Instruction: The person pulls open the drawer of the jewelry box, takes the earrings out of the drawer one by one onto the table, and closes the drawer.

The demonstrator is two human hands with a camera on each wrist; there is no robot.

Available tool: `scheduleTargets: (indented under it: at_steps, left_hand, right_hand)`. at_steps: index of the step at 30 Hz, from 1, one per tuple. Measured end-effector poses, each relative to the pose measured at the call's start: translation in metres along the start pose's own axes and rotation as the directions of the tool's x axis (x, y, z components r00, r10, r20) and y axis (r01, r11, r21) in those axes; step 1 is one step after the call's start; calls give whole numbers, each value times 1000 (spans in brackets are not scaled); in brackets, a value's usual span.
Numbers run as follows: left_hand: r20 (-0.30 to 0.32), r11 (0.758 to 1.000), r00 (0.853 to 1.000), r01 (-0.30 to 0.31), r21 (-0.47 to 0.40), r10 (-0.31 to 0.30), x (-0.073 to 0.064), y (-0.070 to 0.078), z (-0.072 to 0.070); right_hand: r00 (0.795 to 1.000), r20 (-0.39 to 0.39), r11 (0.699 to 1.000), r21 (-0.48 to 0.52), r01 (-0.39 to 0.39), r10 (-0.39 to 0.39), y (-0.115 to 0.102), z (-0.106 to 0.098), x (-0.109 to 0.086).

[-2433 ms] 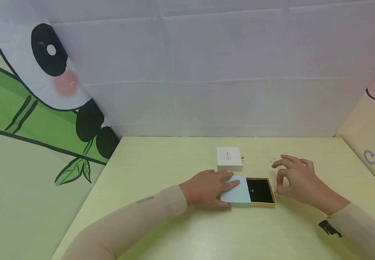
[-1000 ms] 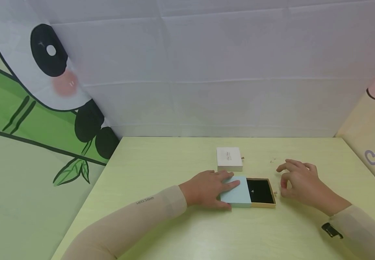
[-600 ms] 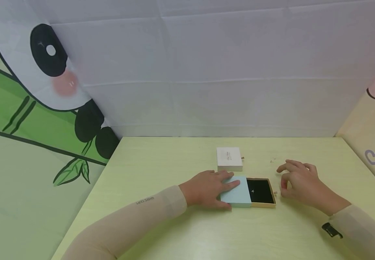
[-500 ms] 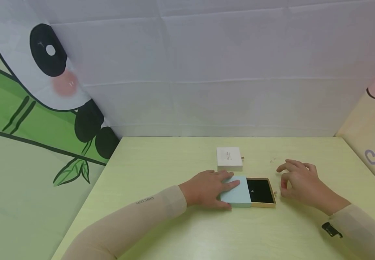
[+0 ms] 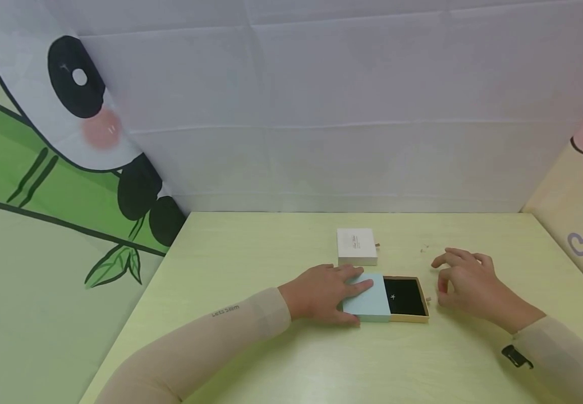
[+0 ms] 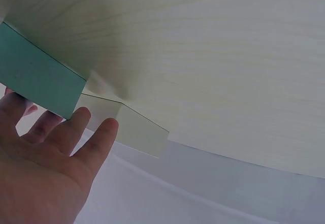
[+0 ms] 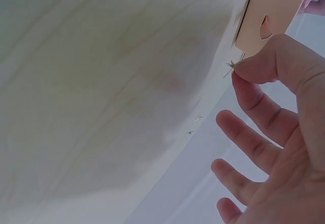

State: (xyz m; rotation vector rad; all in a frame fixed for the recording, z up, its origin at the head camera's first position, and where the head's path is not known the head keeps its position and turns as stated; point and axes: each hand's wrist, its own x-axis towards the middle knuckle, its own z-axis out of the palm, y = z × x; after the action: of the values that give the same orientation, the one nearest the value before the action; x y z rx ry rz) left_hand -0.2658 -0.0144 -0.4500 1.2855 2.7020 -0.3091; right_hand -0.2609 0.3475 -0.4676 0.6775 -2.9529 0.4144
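My left hand lies spread over the light blue sleeve of a small drawer box, fingers straight across its top. Out of the sleeve's right side sticks the drawer, lined in black, with a tiny star-shaped earring on the lining. Just right of the drawer's ribbon tab, my right hand pinches another small star earring between thumb and forefinger, its other fingers spread. The right wrist view shows it close to the drawer's end wall.
Behind the blue box stands a white box with print on its lid and a ribbon tab on its right. A pair of tiny star pieces lies on the pale wooden table, beyond my right hand. A white cloth hangs behind.
Over the earlier frames my right hand has shifted a little to the right, away from the drawer, uncovering the ribbon tab. Lately it barely moves. My left hand and both boxes stay put.
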Motion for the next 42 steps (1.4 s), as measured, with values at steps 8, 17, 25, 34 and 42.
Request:
scheduleTargets:
  at_steps: [8,17,25,34,42]
  left_hand:
    - [1,1000,1000,0,-3,0,-1,-1,0]
    - [6,1000,1000,2,-19,-1,-2,0,-1]
    - [7,1000,1000,0,-29,0,-2,0,-2]
    - [8,1000,1000,5,-24,-5,-1,0,-1]
    - [11,1000,1000,5,-17,-5,-1,0,-1]
  right_hand:
    - [1000,5,1000,-2,-3,3,0,1,0]
    - [1000,4,1000,-9,4,-4,1,1,0]
    - [1000,9,1000,-10,-1,1,1,2,0]
    - [1000,7,1000,-10,-3,3,2,4,0]
    - [1000,25,1000,-1,-10,10,3,7,0]
